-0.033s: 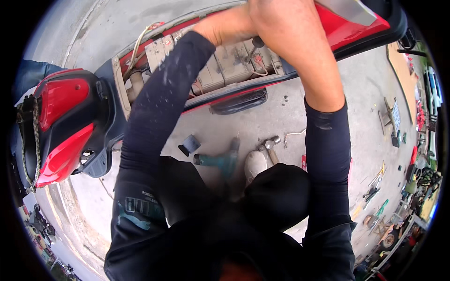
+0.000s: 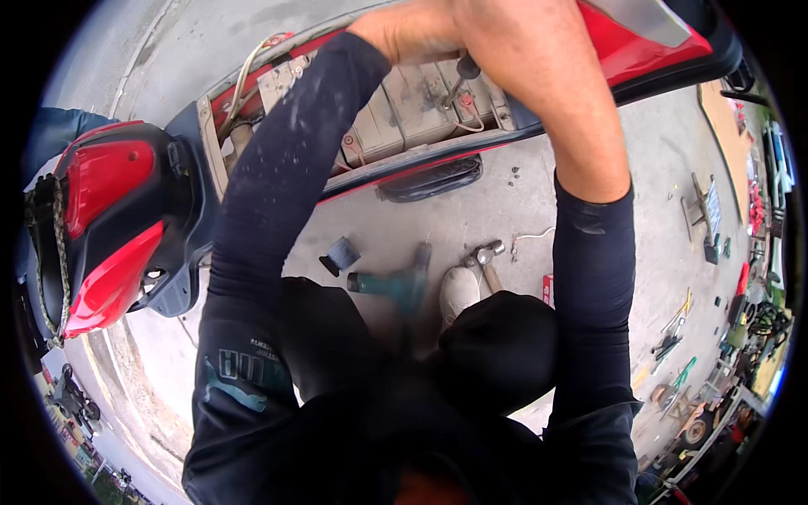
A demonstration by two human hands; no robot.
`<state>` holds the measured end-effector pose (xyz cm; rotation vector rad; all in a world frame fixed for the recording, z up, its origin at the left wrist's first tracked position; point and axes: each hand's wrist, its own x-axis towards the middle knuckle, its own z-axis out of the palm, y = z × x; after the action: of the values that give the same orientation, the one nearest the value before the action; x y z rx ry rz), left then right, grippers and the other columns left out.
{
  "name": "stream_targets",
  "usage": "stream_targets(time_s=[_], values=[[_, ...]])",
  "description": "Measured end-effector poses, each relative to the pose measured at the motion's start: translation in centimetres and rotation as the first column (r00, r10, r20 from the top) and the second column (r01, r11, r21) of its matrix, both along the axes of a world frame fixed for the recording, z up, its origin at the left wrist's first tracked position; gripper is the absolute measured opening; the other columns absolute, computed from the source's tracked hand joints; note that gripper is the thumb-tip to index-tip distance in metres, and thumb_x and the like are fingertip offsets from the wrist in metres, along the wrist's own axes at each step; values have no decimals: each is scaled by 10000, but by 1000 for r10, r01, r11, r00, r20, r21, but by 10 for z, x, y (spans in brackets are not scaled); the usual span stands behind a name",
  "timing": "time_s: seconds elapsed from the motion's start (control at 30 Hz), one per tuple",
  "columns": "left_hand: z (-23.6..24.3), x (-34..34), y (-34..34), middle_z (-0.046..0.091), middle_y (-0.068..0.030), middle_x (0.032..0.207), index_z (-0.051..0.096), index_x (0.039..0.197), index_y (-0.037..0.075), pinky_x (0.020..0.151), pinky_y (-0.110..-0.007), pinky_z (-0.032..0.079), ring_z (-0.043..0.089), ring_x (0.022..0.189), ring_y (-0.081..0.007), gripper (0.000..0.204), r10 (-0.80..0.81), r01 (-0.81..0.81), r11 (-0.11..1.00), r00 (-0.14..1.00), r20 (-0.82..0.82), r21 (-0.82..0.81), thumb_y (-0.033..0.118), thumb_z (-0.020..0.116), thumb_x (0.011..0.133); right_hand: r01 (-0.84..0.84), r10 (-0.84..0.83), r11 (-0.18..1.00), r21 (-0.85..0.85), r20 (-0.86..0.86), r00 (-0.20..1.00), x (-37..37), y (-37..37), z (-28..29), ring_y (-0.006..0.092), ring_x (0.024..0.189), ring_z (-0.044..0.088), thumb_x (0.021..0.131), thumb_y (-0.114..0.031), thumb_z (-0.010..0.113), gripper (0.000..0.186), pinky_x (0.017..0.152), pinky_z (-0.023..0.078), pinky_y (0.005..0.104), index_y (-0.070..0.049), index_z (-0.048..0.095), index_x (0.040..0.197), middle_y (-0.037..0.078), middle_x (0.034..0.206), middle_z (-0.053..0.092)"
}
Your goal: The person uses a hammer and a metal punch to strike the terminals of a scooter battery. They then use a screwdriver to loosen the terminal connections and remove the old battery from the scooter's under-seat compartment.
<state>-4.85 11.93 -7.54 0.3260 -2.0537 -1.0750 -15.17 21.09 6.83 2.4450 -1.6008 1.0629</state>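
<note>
My left hand point(image 2: 436, 27) and my right hand point(image 2: 509, 21) meet at the top edge, over the open battery bay of a red and black scooter point(image 2: 109, 189). The right hand overlaps the left. Fingers of both hands are hidden or out of view, so what they hold cannot be made out. Just below them, a dark round-ended piece with a metal shaft point(image 2: 456, 88) stands tilted over the dusty grey batteries point(image 2: 412, 109). A red terminal cap point(image 2: 465, 100) with a thin wire lies beside it. My left forearm covers part of the bay.
On the concrete floor between bay and knees lie a teal cordless drill point(image 2: 400, 286), its blurred dark-blue block point(image 2: 340, 255) and a hammer point(image 2: 488, 263) beside my shoe point(image 2: 459, 295). A black footrest point(image 2: 431, 178) juts from the scooter's side. Tools and parts point(image 2: 673, 337) are scattered at right.
The view has shifted slightly. My right forearm sits a little farther right, and both hands stay together over the battery bay.
</note>
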Motion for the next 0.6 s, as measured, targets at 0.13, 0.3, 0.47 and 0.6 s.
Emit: stream_targets(time_s=[0.13,0.3,0.47,0.6], values=[[6,1,-25,719,-140,1207,711,1179,24,1000,-422,494,640,1159,-232,369,-318,321,945,947,-46,60,194,791,861,-55,43,994,-93,-130,991,5,1,3,477,800,638,894,-88,580,177,714,505,524,46,578,779,285,762,620],[-10,-6,17,490,-141,1551,516,1477,56,1236,-427,252,396,1457,-282,618,-51,59,979,998,42,-196,287,741,950,77,-60,992,103,-152,987,13,8,16,457,793,650,878,-109,607,203,716,520,509,40,588,740,266,753,634],[15,-10,53,644,-128,1297,557,1355,30,1076,-422,427,553,1258,-267,480,175,-171,983,983,-62,64,230,732,955,-68,71,997,25,-163,984,8,-5,9,443,766,664,879,-118,612,207,712,534,502,33,617,738,255,732,647],[48,-36,61,708,-183,881,652,956,1,753,-439,532,692,874,-357,276,541,-608,791,745,-390,-65,164,810,798,-31,52,997,71,-331,942,-2,-15,10,418,767,684,887,-167,619,231,710,548,497,8,681,750,242,726,664]])
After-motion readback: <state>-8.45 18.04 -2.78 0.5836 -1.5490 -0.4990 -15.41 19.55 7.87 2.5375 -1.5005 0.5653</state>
